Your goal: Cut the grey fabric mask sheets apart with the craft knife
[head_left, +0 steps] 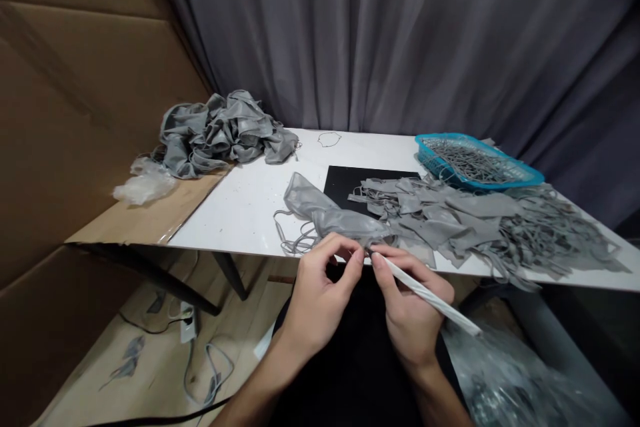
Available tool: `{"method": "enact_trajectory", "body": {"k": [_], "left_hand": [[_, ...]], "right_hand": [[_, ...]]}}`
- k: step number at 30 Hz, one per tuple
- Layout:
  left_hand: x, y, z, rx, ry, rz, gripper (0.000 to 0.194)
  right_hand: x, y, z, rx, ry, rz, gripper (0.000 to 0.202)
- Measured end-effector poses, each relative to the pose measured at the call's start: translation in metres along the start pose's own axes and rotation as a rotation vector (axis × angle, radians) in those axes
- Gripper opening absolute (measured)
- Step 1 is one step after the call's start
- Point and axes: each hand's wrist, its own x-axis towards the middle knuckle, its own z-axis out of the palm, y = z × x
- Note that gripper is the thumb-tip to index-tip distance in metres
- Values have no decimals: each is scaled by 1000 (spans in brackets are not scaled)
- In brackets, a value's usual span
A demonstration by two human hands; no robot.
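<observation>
My right hand [413, 300] is closed around a slim white stick [430, 297], which slants down to the right past my knuckles. The stick's upper end meets the edge of a sheer grey fabric piece [335, 217] lying at the table's front edge. Beside it, my left hand [325, 287] is closed in a pinch, thumb against forefinger; what lies between these fingertips is too small to make out. Thin grey cords [295, 240] loop from the fabric's left side. Behind my hands is a black mat [345, 180], partly covered by grey fabric pieces [450, 217].
A blue basket [525, 177] of grey cords stands at the back right. Crumpled grey fabric [235, 130] is heaped at the back left, near a clear plastic bag [145, 184] and cardboard [90, 94]. A power strip [189, 324] lies on the floor.
</observation>
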Motion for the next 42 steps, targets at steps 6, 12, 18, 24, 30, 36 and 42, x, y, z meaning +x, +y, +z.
{"method": "enact_trajectory", "body": {"k": [6, 12, 18, 24, 30, 36, 42], "left_hand": [[-2, -3, 0, 40, -2, 23, 13], [-3, -2, -1, 22, 3, 17, 14], [-3, -2, -2, 32, -1, 27, 13], [-3, -1, -3, 60, -5, 40, 14], [-3, -1, -3, 64, -15, 44, 15], [-3, 0, -5, 93, -38, 44, 18], [-4, 0, -5, 111, -64, 34, 20]], "right_hand": [[-1, 3, 0, 7, -8, 23, 16], [-3, 11, -1, 175, -32, 143, 16], [-4, 16, -2, 284, -73, 244, 15], [-2, 12, -2, 227, -76, 209, 15], [0, 8, -3, 167, -83, 170, 16], [2, 3, -5, 86, -93, 95, 19], [2, 2, -6, 2, -94, 21, 17]]}}
